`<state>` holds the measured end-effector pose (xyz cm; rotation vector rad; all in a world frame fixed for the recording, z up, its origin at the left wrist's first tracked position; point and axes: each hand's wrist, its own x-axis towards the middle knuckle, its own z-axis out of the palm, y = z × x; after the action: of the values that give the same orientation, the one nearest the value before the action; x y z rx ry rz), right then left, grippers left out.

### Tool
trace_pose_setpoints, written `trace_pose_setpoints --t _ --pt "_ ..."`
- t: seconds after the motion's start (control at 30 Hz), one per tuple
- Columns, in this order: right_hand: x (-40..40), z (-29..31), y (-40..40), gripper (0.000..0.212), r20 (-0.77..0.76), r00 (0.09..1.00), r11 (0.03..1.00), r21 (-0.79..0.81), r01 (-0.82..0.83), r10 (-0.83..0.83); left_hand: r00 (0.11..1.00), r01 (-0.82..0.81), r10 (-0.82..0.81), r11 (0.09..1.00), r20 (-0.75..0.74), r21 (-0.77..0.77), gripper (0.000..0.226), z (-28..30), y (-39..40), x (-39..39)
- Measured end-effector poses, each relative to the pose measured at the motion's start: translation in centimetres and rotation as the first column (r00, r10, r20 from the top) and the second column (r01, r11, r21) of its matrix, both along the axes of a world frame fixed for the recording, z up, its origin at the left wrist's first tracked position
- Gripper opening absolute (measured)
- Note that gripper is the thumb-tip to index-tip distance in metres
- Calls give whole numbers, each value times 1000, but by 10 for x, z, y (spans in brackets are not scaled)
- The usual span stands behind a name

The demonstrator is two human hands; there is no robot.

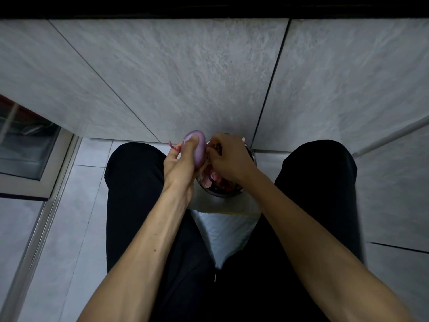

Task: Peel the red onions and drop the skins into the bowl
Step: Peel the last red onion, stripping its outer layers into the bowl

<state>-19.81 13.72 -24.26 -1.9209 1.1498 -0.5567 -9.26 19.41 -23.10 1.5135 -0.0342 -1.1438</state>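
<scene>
A pale purple, mostly peeled red onion (pixel 199 150) is gripped in my left hand (pixel 180 165), with the thumb lying across it and a shred of red skin (pixel 173 147) sticking out at the fingertips. My right hand (pixel 228 156) pinches a piece of skin at the onion's right side, directly over the bowl. The dark metal bowl (pixel 222 194) sits between my knees and holds several pinkish-red onion skins (pixel 212 180). Most of the bowl is hidden under my hands.
I sit with legs in black trousers (pixel 132 189) on either side of the bowl, which rests on white cloth or paper (pixel 222 231). Grey tiled wall (pixel 185 77) stands ahead. A metal-framed glass panel (pixel 27 147) is at the left.
</scene>
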Motion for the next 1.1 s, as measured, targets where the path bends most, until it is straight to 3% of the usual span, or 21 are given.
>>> trace_pose_setpoints --t 0.27,0.43,0.57,0.67,0.73,0.9,1.1 --pt "-3 0 4 14 -2 1000 1000 10 11 -11 988 -129 126 991 84 37 36 -12 -3 2" --pt "-27 -9 -20 17 -116 991 998 -4 62 -62 993 -26 28 1000 113 -14 41 -8 -12 10" --pt "-23 -20 -40 44 -265 964 1000 1 13 -13 998 -51 51 999 42 6 45 -11 -9 17" --pt "-17 -34 -45 41 -331 943 998 64 -9 30 999 -36 35 999 -10 -6 36 -9 -9 18" --pt "-14 -43 -46 34 -337 941 993 118 23 18 999 1 -2 1000 -51 -14 31 -9 -9 18" --pt "-16 -52 -49 32 -322 947 967 244 80 3 991 16 -17 1000 -135 -8 48 -10 -7 23" --pt "-16 -51 -50 46 -266 963 951 284 124 -46 974 34 -41 999 -222 -36 35 -11 -8 20"
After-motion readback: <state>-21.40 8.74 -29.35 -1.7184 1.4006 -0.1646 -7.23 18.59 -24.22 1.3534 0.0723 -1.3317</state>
